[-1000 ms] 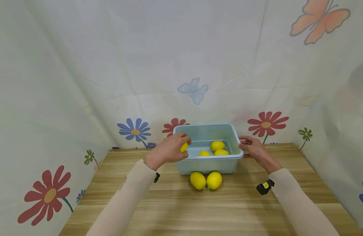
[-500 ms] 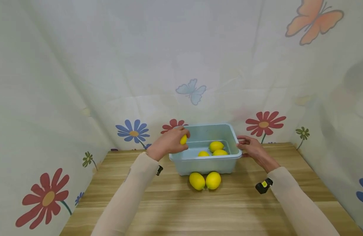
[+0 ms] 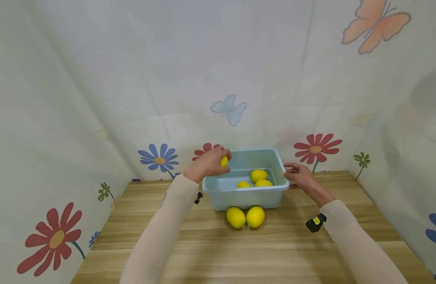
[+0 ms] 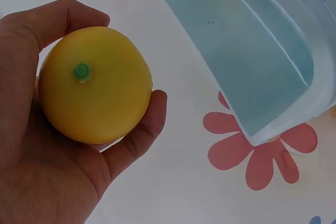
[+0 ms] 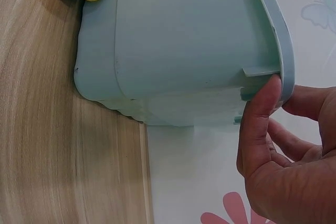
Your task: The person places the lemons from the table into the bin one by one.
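A pale floral curtain point(image 3: 189, 71) rises behind both hands, and a wood-grain table point(image 3: 218, 256) spreads below them. Between the hands sits the light blue bin point(image 3: 245, 200), its right end at the right hand point(image 3: 304, 179), which pinches the rim from outside. The left hand point(image 3: 210, 163) is raised at the bin's opposite end, thumb and fingers curled around one lemon point(image 3: 224, 161) whose green stem end shows in the wrist view; the head view does not settle whether that lemon is over the bin's inside or its edge. Of three lemons in the bin, one point(image 3: 259, 176) lies toward the right hand, another point(image 3: 263, 183) rests just in front of it, and a third point(image 3: 243, 184), partly hidden by the front wall, is closer to the left hand. Below and in front of the hands, against or just beside the bin's front, two more point(image 3: 235, 217) stand side by side on the table. The held fruit looks smooth and round, so a loosened grip might let it slip and strike the rim or roll off across the wood. A sharp tug from the right hand could tip or slide the bin, sending the loose lemons inside rolling and nudging the front pair away.
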Demonstrator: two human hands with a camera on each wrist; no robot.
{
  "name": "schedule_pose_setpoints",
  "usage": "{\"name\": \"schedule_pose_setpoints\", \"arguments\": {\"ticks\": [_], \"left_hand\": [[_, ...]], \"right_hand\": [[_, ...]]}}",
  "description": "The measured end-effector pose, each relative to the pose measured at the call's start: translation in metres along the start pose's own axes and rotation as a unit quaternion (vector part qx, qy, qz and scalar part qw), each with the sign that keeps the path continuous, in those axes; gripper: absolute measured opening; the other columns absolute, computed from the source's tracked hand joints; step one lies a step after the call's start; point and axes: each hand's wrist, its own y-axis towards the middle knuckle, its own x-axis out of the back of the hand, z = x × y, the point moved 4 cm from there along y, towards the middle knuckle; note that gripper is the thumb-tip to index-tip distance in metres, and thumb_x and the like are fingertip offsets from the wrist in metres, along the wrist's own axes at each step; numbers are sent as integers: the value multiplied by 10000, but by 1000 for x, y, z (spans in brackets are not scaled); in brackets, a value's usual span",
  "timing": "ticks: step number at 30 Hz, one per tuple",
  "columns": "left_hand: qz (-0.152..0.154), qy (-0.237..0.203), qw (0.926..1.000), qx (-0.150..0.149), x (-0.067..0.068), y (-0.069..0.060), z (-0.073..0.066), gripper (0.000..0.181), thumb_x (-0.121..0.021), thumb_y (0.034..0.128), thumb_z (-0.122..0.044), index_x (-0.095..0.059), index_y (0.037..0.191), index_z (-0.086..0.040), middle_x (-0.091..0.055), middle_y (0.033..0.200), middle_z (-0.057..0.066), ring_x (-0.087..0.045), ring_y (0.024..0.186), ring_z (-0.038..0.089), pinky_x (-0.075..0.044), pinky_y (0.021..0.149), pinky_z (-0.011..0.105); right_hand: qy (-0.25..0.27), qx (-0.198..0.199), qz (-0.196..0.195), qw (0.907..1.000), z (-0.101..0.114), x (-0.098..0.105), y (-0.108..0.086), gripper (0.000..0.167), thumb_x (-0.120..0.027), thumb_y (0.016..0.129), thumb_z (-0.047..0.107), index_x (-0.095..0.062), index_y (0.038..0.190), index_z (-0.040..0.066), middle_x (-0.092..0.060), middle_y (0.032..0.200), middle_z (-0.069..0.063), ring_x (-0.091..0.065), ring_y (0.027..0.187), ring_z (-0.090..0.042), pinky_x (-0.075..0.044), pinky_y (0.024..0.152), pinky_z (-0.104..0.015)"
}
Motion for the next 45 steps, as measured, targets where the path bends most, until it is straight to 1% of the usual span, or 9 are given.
{"name": "schedule_pose_setpoints", "arguments": {"ticks": [4,9,15,21,27,30,35,40,45], "left_hand": [[-6,-110,9999,123,-1,7,5,340,-673,867,-264,-624,1187,-159,-569,1201,48,-530,1014,208,-542,894,314],[72,-349,9990,275,-3,15,12,344,-664,868,-255,-626,1194,-151,-581,1195,47,-529,1023,214,-533,902,326],[219,-397,9974,555,-11,28,25,353,-668,877,-271,-630,1204,-143,-575,1187,49,-531,1019,217,-532,905,324],[392,-549,9943,820,-21,33,31,365,-675,874,-301,-624,1214,-177,-547,1213,39,-540,1042,221,-551,922,388],[680,-624,9904,1030,-26,39,35,374,-647,894,-319,-604,1246,-199,-531,1279,32,-544,1060,220,-550,919,409],[794,-737,9883,1071,-28,41,36,391,-639,901,-321,-597,1267,-187,-555,1271,35,-544,1069,229,-543,924,416],[835,-882,9864,1109,-29,43,36,379,-644,906,-303,-600,1262,-178,-598,1228,34,-548,1066,234,-531,945,411],[862,-1014,9846,1131,-32,43,36,375,-662,899,-273,-599,1255,-177,-600,1234,44,-552,1059,237,-532,954,412],[781,-1134,9844,1096,-34,48,35,374,-669,900,-269,-600,1255,-171,-607,1249,50,-557,1057,243,-526,972,426]], "right_hand": [[41,29,3,10000,1,0,0,560,-532,1006,172,-331,1521,85,-469,1387,-240,-550,1155,-389,-601,809,-338],[15,-27,-1,10000,0,0,0,565,-533,1004,169,-327,1525,93,-471,1384,-233,-564,1135,-366,-597,838,-365],[31,15,-27,10000,-2,1,1,558,-532,1003,162,-336,1521,92,-474,1381,-237,-564,1139,-371,-602,818,-354],[56,-44,-12,10000,-6,-1,2,553,-527,1004,160,-337,1520,103,-463,1390,-231,-529,1192,-411,-604,807,-344],[34,-33,-13,10000,-6,-1,2,559,-535,1004,182,-337,1523,117,-467,1397,-224,-557,1159,-377,-573,908,-434],[6,-13,-21,10000,-6,0,2,563,-540,1003,183,-337,1523,118,-471,1399,-224,-567,1138,-361,-567,919,-447],[-30,22,-28,10000,-3,1,1,564,-538,1002,181,-335,1524,112,-475,1392,-228,-574,1112,-345,-587,874,-408],[38,-15,9,10000,-4,0,1,567,-538,1003,186,-331,1526,114,-469,1396,-228,-563,1138,-370,-579,894,-427],[36,14,-27,10000,-6,1,2,566,-538,1001,181,-333,1525,114,-472,1395,-232,-560,1143,-382,-600,821,-359]]}}
